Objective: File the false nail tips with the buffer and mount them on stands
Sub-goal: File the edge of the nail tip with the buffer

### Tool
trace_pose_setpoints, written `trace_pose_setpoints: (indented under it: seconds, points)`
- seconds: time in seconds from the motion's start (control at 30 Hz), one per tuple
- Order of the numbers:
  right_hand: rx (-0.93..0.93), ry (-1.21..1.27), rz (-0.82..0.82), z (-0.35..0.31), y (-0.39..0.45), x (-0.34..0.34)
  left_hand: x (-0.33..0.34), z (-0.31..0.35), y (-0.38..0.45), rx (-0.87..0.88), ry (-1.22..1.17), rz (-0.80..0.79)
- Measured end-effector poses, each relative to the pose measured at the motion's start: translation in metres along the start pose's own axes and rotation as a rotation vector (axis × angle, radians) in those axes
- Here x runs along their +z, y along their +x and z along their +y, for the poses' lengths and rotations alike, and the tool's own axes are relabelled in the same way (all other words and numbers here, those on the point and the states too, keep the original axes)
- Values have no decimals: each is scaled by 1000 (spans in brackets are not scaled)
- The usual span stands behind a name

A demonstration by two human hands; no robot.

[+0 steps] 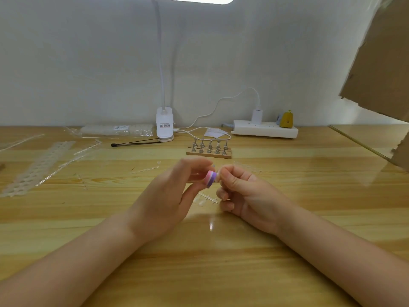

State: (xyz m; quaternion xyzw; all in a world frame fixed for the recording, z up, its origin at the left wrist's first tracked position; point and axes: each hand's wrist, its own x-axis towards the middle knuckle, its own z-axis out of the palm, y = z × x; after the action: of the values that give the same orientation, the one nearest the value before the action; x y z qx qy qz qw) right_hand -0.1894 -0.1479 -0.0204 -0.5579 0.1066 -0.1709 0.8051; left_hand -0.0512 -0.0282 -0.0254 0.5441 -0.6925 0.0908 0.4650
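I see the left hand (168,193) gripping the buffer (209,179) above the table (221,251). The right hand (240,189) pinches a nail tip (218,173) against it. Stands (209,147) sit behind.

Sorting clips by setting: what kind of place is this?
Probably a home nail-craft desk: a wooden table against a wall, a clip lamp, a power strip, and a rack of nail stands.

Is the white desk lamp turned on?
On. The white desk lamp has a glowing head at the top edge, shining on the wooden table.
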Motion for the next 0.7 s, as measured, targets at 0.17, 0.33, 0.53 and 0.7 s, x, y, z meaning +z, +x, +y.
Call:
trace_pose_setpoints:
  seconds: [0.17,0.33,0.53,0.7]
  points:
    - [4,-39,-19,0,-1,2,-3,4,5,10,-60,106]
    - [-2,-8,9,0,0,1,-3,1,1,9,106,26]
    - [9,-4,54,1,1,0,0,9,6,81,68,96]
    - [0,0,54,-1,0,1,-5,-7,1,-80,331,33]
